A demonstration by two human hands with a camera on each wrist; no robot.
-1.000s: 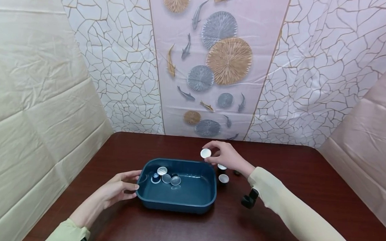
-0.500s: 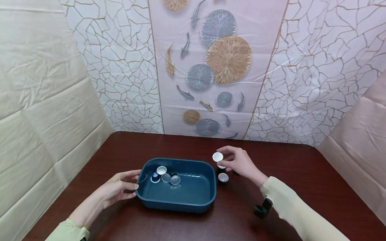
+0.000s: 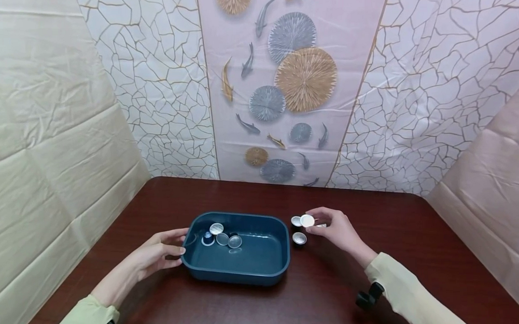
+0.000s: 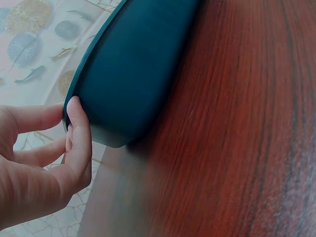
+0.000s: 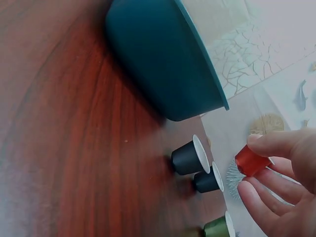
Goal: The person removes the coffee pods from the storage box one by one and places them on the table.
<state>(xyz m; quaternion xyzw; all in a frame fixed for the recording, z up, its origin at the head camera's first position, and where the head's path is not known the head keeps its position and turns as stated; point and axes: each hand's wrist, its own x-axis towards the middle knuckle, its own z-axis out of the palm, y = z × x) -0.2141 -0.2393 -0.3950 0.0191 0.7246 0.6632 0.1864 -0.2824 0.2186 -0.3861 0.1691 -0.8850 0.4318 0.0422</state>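
My right hand (image 3: 338, 230) pinches a red capsule (image 5: 251, 160) between thumb and fingers, its pale lid (image 3: 307, 221) towards the head camera. Just right of the blue bin (image 3: 236, 277), two dark capsules (image 5: 190, 157) stand on the table, lids up. A green capsule (image 5: 219, 227) is partly in view at the bottom edge of the right wrist view. With thumb and fingers at the rim, my left hand (image 3: 152, 256) grips the bin's left end. Several capsules lie inside the bin at its left, one blue (image 3: 208, 238) with its lid down.
The dark red wooden table (image 3: 222, 311) carries everything. Patterned cloth (image 3: 173, 88) hangs behind its far edge, and plain pale cloth (image 3: 44, 118) stands along the left side.
Holding its capsule, my right hand has moved right and towards me, from beside the bin's far right corner to over the capsules on the table. The left hand stays at the bin.
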